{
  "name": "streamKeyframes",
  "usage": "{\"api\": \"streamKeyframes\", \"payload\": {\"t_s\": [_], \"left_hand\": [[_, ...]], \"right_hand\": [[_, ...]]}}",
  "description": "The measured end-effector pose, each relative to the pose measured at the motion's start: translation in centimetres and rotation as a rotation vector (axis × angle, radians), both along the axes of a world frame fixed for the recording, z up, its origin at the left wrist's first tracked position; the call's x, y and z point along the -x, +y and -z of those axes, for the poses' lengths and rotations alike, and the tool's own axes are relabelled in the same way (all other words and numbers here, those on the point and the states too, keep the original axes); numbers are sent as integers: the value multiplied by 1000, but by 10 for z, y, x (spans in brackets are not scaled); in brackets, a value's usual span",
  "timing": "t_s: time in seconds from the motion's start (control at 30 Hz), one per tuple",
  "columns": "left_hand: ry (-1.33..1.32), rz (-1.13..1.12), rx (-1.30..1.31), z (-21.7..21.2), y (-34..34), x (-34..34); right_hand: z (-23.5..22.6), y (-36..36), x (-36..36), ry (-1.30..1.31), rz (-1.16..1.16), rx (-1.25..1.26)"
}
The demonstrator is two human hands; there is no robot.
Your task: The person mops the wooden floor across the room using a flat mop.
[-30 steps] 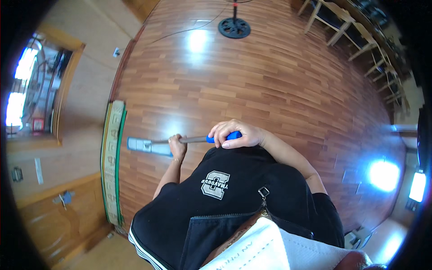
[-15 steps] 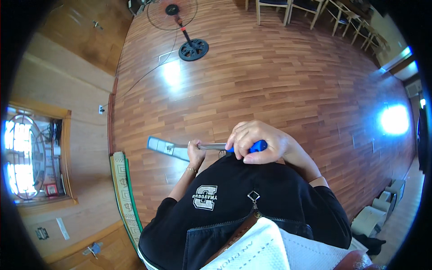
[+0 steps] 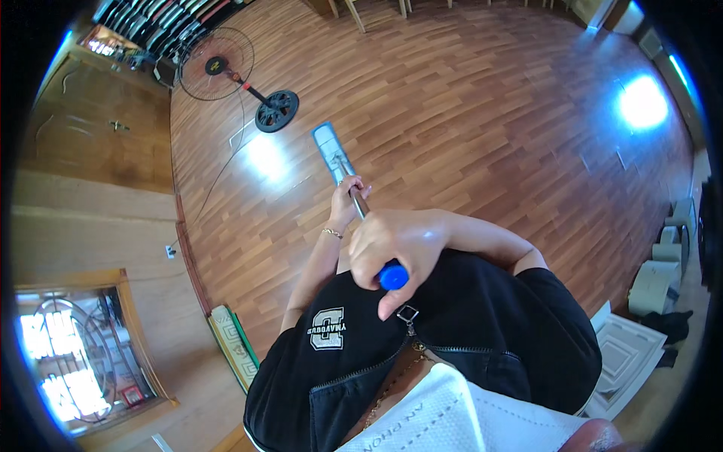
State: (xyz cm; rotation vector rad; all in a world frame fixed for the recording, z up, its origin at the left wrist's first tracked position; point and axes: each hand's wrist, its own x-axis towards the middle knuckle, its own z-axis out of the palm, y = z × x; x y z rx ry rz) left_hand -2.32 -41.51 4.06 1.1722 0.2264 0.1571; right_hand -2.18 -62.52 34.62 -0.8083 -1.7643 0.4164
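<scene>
I hold a flat mop by its metal pole. Its pale blue-grey flat head (image 3: pixel 330 151) rests on the wooden plank floor (image 3: pixel 482 113) in front of me. My left hand (image 3: pixel 346 197) grips the pole lower down, a thin bracelet on the wrist. My right hand (image 3: pixel 398 245) is wrapped around the top of the pole, just above the blue handle end (image 3: pixel 392 276), close to my chest. I wear a black top with a white crest.
A standing fan (image 3: pixel 217 74) with a round black base (image 3: pixel 276 111) stands at the far left, its cable trailing along the floor. A patterned green mat (image 3: pixel 235 346) lies by the left wall. Chairs stand at the far end, white boxes at the right.
The view has turned, bringing the fan closer into sight. The mop head has swung from pointing left to pointing forward, away from me. Both hands keep their grip on the pole.
</scene>
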Motion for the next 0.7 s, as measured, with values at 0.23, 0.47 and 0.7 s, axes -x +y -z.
{"api": "streamKeyframes", "payload": {"t_s": [0.23, 0.47, 0.7], "left_hand": [[-33, 64, -547, -154, 9, 67], [-498, -76, -775, -301, 19, 187], [-270, -289, -1372, -296, 50, 221]], "right_hand": [[85, 52, -20, 5, 373, 75], [108, 136, 3, -127, 434, 52], [206, 208, 3, -169, 482, 347]]}}
